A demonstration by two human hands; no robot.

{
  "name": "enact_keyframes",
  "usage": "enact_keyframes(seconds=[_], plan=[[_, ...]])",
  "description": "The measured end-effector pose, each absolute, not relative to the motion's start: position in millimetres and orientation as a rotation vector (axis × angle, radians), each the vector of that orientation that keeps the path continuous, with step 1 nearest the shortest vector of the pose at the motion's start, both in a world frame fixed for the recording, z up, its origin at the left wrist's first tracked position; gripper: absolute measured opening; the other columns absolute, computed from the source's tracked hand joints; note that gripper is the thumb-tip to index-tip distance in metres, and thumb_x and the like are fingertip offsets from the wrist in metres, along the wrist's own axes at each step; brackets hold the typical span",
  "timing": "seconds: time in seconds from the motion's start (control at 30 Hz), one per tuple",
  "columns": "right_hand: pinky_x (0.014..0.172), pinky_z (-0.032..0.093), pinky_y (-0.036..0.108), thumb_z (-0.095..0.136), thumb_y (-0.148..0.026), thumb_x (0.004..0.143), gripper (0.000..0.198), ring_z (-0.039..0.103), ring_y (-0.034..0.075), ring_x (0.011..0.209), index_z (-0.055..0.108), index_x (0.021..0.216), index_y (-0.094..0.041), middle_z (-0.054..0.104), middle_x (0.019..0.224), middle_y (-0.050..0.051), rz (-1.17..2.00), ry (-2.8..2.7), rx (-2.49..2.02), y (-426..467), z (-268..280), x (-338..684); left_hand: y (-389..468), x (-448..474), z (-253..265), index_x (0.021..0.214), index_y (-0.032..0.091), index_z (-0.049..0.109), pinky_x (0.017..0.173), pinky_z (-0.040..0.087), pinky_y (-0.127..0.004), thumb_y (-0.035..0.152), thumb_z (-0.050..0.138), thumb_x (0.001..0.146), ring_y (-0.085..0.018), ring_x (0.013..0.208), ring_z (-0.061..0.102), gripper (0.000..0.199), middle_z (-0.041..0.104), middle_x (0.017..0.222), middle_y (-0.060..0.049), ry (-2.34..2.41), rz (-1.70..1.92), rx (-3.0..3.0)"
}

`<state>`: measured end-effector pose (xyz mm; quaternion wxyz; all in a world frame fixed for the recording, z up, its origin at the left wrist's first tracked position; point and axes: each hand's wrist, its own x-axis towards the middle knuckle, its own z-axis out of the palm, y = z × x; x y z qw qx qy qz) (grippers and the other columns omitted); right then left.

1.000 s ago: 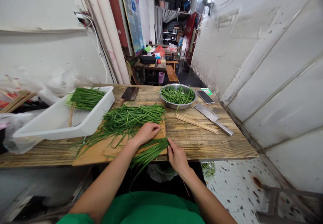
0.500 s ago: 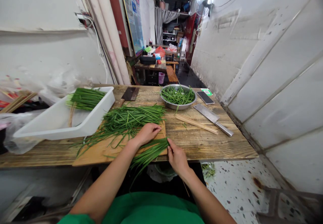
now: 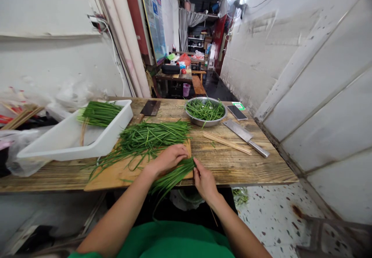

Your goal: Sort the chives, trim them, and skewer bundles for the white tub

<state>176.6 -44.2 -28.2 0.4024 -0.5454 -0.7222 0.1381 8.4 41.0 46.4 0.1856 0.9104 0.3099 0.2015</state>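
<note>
My right hand (image 3: pixel 205 178) pinches the end of a small bunch of garlic chives (image 3: pixel 171 177) at the near edge of a wooden cutting board (image 3: pixel 107 177). The leaves trail left and hang over the table edge. A thin stick (image 3: pixel 214 216) shows below my right wrist; its upper part is hidden. Over the same bunch, my left hand (image 3: pixel 171 157) has its fingers closed near the bunch's right end, and I cannot make out what is between them. Behind it a large loose pile of chives (image 3: pixel 154 134) lies across the board.
A steel bowl (image 3: pixel 205 121) of cut chives stands at the back. Bamboo skewers (image 3: pixel 226 143), a cleaver (image 3: pixel 245 137) and a phone (image 3: pixel 237 112) lie to the right. At left is a white tray (image 3: pixel 112 138) with skewered chives (image 3: pixel 101 113). A second dark blade (image 3: pixel 150 107) lies behind the pile.
My left hand has shifted slightly right and nearer to me, toward the bunch's end. My right hand stays on the chives in nearly the same place.
</note>
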Motion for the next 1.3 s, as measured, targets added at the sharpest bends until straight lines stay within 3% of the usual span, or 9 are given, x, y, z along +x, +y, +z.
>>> enact_keyframes(seconds=[0.17, 0.37, 0.53, 0.9, 1.3], plan=[[0.077, 0.05, 0.029, 0.036, -0.017, 0.084, 0.041, 0.063, 0.02, 0.088, 0.046, 0.123, -0.012, 0.064, 0.102, 0.011, 0.352, -1.818, -1.392, -45.9, -27.4, 176.4, 61.4, -15.0, 45.0, 0.085, 0.016, 0.065, 0.073, 0.04, -0.027, 0.018, 0.047, 0.079, -0.016, 0.079, 0.051, 0.019, 0.059, 0.081, -0.007, 1.297, 0.67, 2.636], [0.076, 0.05, 0.029, 0.035, -0.016, 0.083, 0.041, 0.063, 0.019, 0.087, 0.047, 0.122, -0.01, 0.065, 0.101, 0.012, 0.363, -1.814, -1.369, -46.5, -24.9, 176.1, 72.8, -11.7, 36.9, 0.08, 0.018, 0.066, 0.065, 0.037, -0.026, 0.018, 0.049, 0.078, -0.017, 0.074, 0.048, 0.017, 0.055, 0.073, -0.006, 1.325, 0.406, 2.857], [0.075, 0.05, 0.029, 0.036, -0.016, 0.083, 0.04, 0.063, 0.019, 0.088, 0.048, 0.121, -0.01, 0.064, 0.103, 0.013, 0.343, -1.815, -1.356, -46.5, -25.5, 176.7, 69.2, -4.4, 38.1, 0.068, 0.016, 0.062, 0.062, 0.035, -0.026, 0.021, 0.043, 0.082, -0.016, 0.071, 0.046, 0.024, 0.052, 0.069, -0.006, 1.376, 0.399, 3.001], [0.072, 0.051, 0.029, 0.035, -0.017, 0.084, 0.041, 0.064, 0.02, 0.082, 0.047, 0.122, -0.009, 0.066, 0.097, 0.012, 0.354, -1.835, -1.391, -46.0, -27.0, 177.7, 64.3, -4.0, 36.3, 0.086, 0.018, 0.061, 0.066, 0.037, -0.023, 0.021, 0.04, 0.084, -0.014, 0.079, 0.048, 0.021, 0.055, 0.08, -0.005, 1.228, 0.519, 3.018], [0.072, 0.051, 0.028, 0.035, -0.017, 0.084, 0.04, 0.065, 0.02, 0.079, 0.048, 0.121, -0.008, 0.066, 0.095, 0.013, 0.336, -1.846, -1.373, -46.0, -25.6, 177.5, 70.2, -4.4, 29.6, 0.076, 0.015, 0.058, 0.069, 0.037, -0.026, 0.02, 0.043, 0.083, -0.016, 0.078, 0.047, 0.017, 0.052, 0.077, -0.005, 1.379, 0.382, 2.928]])
